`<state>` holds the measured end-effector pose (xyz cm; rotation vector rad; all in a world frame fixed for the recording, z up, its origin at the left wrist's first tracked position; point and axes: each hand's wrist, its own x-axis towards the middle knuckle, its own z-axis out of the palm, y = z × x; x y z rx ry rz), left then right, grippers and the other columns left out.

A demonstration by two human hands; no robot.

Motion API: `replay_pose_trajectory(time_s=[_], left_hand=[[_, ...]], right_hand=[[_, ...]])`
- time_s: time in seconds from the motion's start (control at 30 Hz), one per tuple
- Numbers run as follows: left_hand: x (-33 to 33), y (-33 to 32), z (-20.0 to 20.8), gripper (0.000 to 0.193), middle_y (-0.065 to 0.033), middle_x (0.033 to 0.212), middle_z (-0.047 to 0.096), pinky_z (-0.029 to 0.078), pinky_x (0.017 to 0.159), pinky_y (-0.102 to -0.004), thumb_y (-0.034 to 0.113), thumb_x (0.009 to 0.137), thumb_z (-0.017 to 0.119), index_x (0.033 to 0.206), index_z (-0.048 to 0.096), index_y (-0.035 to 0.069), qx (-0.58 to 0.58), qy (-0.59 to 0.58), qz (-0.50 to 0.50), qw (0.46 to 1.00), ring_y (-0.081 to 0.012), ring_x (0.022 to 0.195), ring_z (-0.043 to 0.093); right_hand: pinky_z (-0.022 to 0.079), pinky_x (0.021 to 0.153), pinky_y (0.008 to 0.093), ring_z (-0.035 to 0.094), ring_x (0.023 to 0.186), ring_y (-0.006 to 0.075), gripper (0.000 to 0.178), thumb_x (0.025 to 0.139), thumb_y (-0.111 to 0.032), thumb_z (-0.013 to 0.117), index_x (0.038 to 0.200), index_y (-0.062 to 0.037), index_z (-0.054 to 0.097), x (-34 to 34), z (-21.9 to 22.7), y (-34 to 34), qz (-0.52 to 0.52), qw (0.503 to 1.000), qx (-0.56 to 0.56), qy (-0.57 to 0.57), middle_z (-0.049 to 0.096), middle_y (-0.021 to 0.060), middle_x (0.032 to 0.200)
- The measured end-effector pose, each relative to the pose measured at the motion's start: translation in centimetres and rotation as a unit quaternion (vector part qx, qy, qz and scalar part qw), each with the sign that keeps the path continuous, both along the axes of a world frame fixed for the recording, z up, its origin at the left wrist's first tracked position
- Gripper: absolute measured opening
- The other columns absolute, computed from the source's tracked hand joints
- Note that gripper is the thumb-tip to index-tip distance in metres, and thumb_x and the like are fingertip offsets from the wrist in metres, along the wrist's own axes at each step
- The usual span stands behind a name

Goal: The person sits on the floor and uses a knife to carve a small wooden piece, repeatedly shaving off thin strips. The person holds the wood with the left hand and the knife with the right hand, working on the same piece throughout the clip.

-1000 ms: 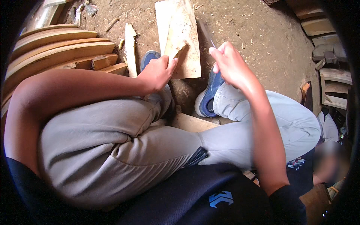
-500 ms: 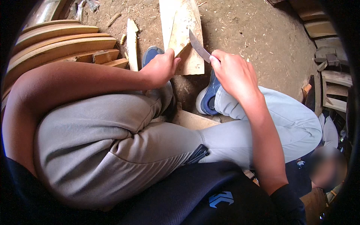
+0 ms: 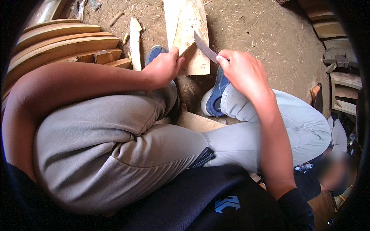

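Observation:
My right hand (image 3: pixel 244 73) is closed round the handle of a knife (image 3: pixel 204 48), whose curved grey blade points up and left over a pale plank (image 3: pixel 198 65). My left hand (image 3: pixel 165 67) is closed on a pale piece of wood (image 3: pixel 185 45), which juts from the fingers over the plank with its tip beside the blade. Against the plank the full outline of this piece is hard to make out. Both hands stay a short way apart above my shoes, and the knife's handle is hidden in my palm.
Curved wooden boards (image 3: pixel 65 42) are stacked at the left, near a narrow wood strip (image 3: pixel 135 44) on the dirt floor (image 3: pixel 266 34). A flat board (image 3: pixel 196 121) lies between my legs. More cut wood (image 3: pixel 345 90) stands at the right, and another person (image 3: pixel 331 173) sits at lower right.
Both hands keep their grips. The right hand and knife handle have shifted very slightly to the right; the blade still rests close to the wood piece.

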<state>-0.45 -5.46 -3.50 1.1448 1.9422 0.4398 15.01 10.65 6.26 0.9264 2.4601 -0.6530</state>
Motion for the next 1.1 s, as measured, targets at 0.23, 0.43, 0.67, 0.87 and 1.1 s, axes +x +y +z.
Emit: replay_pose_trajectory(time_s=[0.23, 0.43, 0.67, 0.87, 1.1], left_hand=[[-0.1, 0.3, 0.5, 0.03, -0.0354, 0.08, 0.062, 0.048, 0.074, -0.0558, 0.024, 0.102, 0.046, 0.098, 0.044, -0.006, -0.012, 0.001, -0.007, 1.0, -0.0504, 0.084, 0.063], [-0.1, 0.1, 0.5, 0.027, -0.0337, 0.076, 0.059, 0.046, 0.071, -0.0549, 0.021, 0.101, 0.047, 0.098, 0.041, -0.004, 0.0, 0.001, -0.004, 1.0, -0.0504, 0.082, 0.061], [-0.2, 0.3, 0.7, 0.027, -0.0362, 0.083, 0.062, 0.048, 0.074, -0.0557, 0.022, 0.102, 0.044, 0.099, 0.041, -0.005, -0.015, 0.01, -0.024, 1.0, -0.0504, 0.086, 0.063], [-0.3, 0.4, 0.2, 0.027, -0.0358, 0.08, 0.061, 0.048, 0.073, -0.056, 0.021, 0.102, 0.044, 0.099, 0.04, -0.005, 0.011, 0.014, -0.029, 0.999, -0.0506, 0.084, 0.063], [-0.2, 0.3, -1.1, 0.029, -0.0362, 0.078, 0.061, 0.048, 0.072, -0.0555, 0.023, 0.102, 0.045, 0.098, 0.041, -0.005, 0.019, 0.013, -0.027, 0.999, -0.0509, 0.083, 0.063]], right_hand=[[0.05, 0.078, 0.0493, 0.065, 0.087, 0.0396, 0.025, 0.095, -0.026, 0.05, 0.092, -0.0103, 0.069, 0.2, 0.1, 0.2, 0.011, 1.0, 0.008, 0.01, 0.069, 0.0176, 0.088], [0.052, 0.082, 0.0488, 0.067, 0.093, 0.0386, 0.025, 0.091, -0.024, 0.054, 0.099, -0.0111, 0.073, -0.4, 0.1, 0.7, 0.006, 1.0, 0.0, -0.007, 0.07, 0.0177, 0.097], [0.054, 0.082, 0.0479, 0.068, 0.095, 0.0384, 0.024, 0.086, -0.02, 0.057, 0.099, -0.0107, 0.074, -2.0, 0.3, 1.0, 0.031, 0.999, 0.009, -0.02, 0.07, 0.0193, 0.1], [0.054, 0.081, 0.0468, 0.069, 0.092, 0.0381, 0.025, 0.086, -0.02, 0.056, 0.097, -0.0068, 0.073, -1.6, -0.8, 1.6, 0.007, 1.0, -0.019, 0.018, 0.071, 0.0195, 0.098], [0.048, 0.065, 0.0386, 0.06, 0.065, 0.0232, 0.027, 0.09, -0.023, 0.055, 0.093, 0.0, 0.069, 0.3, -6.7, 2.6, -0.092, 0.954, -0.263, 0.106, 0.063, 0.0168, 0.07]])
